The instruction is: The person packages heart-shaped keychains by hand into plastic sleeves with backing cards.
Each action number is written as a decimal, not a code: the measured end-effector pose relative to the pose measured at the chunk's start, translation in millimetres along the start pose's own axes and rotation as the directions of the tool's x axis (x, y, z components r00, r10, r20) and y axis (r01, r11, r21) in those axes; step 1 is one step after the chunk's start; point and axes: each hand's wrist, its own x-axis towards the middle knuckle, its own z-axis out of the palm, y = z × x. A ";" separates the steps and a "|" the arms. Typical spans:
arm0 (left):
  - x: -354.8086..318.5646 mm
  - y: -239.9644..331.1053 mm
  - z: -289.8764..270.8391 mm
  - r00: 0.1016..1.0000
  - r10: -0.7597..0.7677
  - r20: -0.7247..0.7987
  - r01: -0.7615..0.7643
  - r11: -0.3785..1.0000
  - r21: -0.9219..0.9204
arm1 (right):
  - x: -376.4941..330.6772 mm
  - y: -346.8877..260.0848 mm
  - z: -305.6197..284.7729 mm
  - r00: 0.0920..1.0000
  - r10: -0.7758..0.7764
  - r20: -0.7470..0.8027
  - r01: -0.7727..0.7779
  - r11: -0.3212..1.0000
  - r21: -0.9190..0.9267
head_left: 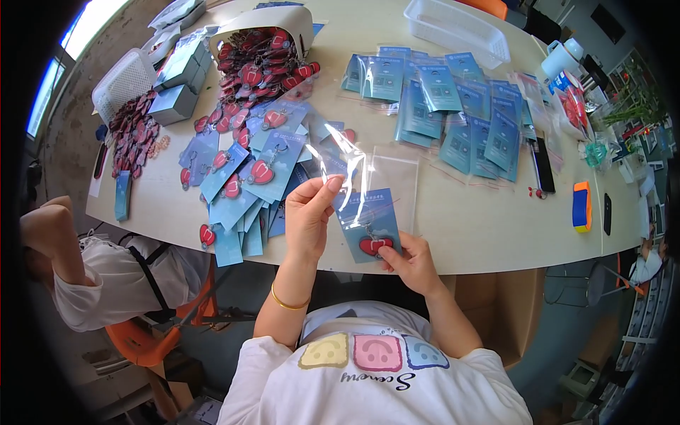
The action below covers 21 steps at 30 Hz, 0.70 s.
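My left hand [312, 212] pinches a clear plastic zip bag [352, 166] between thumb and fingers, near the table's front edge. Against the bag's lower part is a blue card [354, 237] with a red heart-shaped keychain [375, 245] on its front. My right hand [413, 263] grips the card's lower right corner, thumb on the keychain. How far the card sits inside the bag I cannot tell. Just behind, another clear bag [402, 177] lies on the table. To the left spreads a loose pile of blue cards [234, 202], several bearing heart keychains [261, 171].
A white bin [301, 18] lies tipped, spilling keychains. Bagged blue cards [471, 106] are heaped at right, before a clear tray [460, 32]. A phone [542, 166] and an orange-and-blue roll [581, 207] lie farther right. A co-worker's arm [49, 230] rests at the left edge.
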 end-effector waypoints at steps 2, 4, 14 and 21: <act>-3.1 4.1 1.0 0.999 0.012 0.033 -0.016 0.993 0.119 | 0.5 -4.0 -7.2 0.997 0.047 0.063 -0.044 0.998 -0.052; -5.4 4.7 -2.2 0.995 0.010 0.097 -0.035 0.966 0.257 | 4.3 -8.2 -13.7 0.992 0.077 0.096 -0.081 0.996 0.038; -12.4 10.7 7.3 0.977 -0.057 0.206 -0.029 0.920 0.392 | 12.8 -6.9 -24.7 0.975 0.114 0.190 -0.142 0.980 0.143; -5.7 28.8 -6.0 0.983 -0.042 0.178 -0.035 0.913 0.408 | 10.8 -6.5 -28.1 0.958 0.112 0.264 -0.171 0.962 0.211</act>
